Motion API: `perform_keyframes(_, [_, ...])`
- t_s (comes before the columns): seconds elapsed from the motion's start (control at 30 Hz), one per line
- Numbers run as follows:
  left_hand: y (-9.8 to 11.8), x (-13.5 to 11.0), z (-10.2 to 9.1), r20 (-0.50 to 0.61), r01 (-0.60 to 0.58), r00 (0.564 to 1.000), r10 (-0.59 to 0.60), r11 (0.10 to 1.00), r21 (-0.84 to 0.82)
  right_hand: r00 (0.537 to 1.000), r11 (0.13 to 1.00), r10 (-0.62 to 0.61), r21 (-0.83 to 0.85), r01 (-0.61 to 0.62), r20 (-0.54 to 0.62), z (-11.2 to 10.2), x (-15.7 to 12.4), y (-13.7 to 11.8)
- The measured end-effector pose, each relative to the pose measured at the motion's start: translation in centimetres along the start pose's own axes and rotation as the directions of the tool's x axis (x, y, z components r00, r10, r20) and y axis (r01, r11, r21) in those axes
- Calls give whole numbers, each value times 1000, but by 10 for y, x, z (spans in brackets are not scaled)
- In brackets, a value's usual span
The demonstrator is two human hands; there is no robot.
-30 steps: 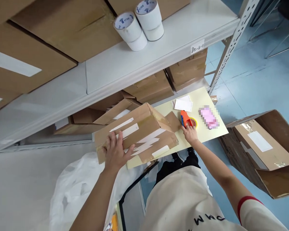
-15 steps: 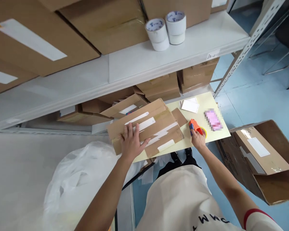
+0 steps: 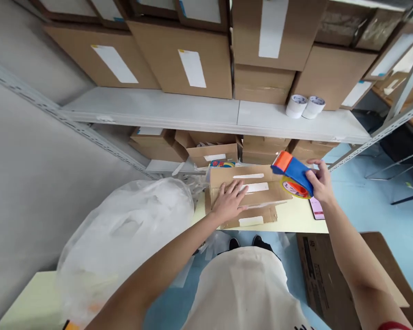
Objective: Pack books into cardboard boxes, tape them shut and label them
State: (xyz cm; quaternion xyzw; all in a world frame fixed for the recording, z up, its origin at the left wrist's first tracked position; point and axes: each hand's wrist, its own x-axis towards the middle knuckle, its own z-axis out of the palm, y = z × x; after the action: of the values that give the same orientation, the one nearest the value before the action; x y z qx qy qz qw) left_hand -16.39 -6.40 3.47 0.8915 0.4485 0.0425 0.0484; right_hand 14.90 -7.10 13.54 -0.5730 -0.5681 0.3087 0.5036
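Note:
A brown cardboard box (image 3: 261,197) with white label strips lies on the pale yellow table (image 3: 299,222). Flat on its top, fingers spread, rests my left hand (image 3: 229,201). My right hand (image 3: 319,182) grips a blue and orange tape dispenser (image 3: 296,172) by its end, raised over the right end of the box. A roll of tape with a yellow rim sits in the dispenser. Below my right forearm, a phone (image 3: 316,208) with a pink screen lies partly covered on the table.
A large bag of white plastic (image 3: 124,243) bulges at the left. Shelves (image 3: 199,107) hold several cardboard boxes and white tape rolls (image 3: 296,106) ahead. On the floor at right stands an open carton (image 3: 325,270).
My right hand has lifted the tape dispenser from the tabletop to above the box's right end. My left hand stays on the box. The camera view has turned left and takes in more shelving.

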Motion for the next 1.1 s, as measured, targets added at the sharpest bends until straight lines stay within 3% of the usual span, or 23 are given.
perform_keyframes(0.1, [-8, -1, -1, -13, -76, 997, 76, 996, -40, 968, 1000, 15, -8, -13, 251, 26, 22, -14])
perform_keyframes(0.2, [-13, -3, -3, -31, -145, 989, 143, 986, -79, 913, 998, 53, 2, -58, 404, 52, 41, -11])
perform_keyframes(0.33, [-15, -7, -7, -60, -177, 984, 167, 959, -220, 892, 997, 77, -15, -79, 445, 82, 60, 4])
perform_keyframes(0.43, [-13, -6, -10, -100, -88, 994, 47, 880, -466, 884, 993, 119, -46, -110, 453, 93, 69, 15])
perform_keyframes(0.5, [-12, -2, -11, -97, 2, 991, -95, 720, -694, 875, 990, 140, -52, -130, 463, 94, 74, 21])
perform_keyframes(0.6, [-10, 13, -17, -6, 87, 942, -336, 260, -962, 865, 989, 149, -68, -133, 478, 90, 80, 25])
perform_keyframes(0.7, [-8, 31, -30, 215, 141, 877, -430, -198, -970, 867, 990, 135, -86, -107, 480, 87, 85, 28])
perform_keyframes(0.77, [-7, 42, -40, 368, 222, 851, -375, -379, -899, 871, 993, 105, -100, -64, 480, 87, 88, 29])
perform_keyframes(0.83, [-5, 49, -50, 440, 276, 826, -352, -427, -861, 867, 994, 75, -107, -25, 493, 87, 90, 31])
perform_keyframes(1.0, [-6, 57, -64, 354, 204, 830, -431, -355, -912, 851, 996, 56, -85, -13, 522, 86, 90, 34])
perform_keyframes(1.1, [-8, 59, -65, 388, 242, 815, -430, -355, -903, 853, 997, 53, -82, -12, 519, 84, 90, 36])
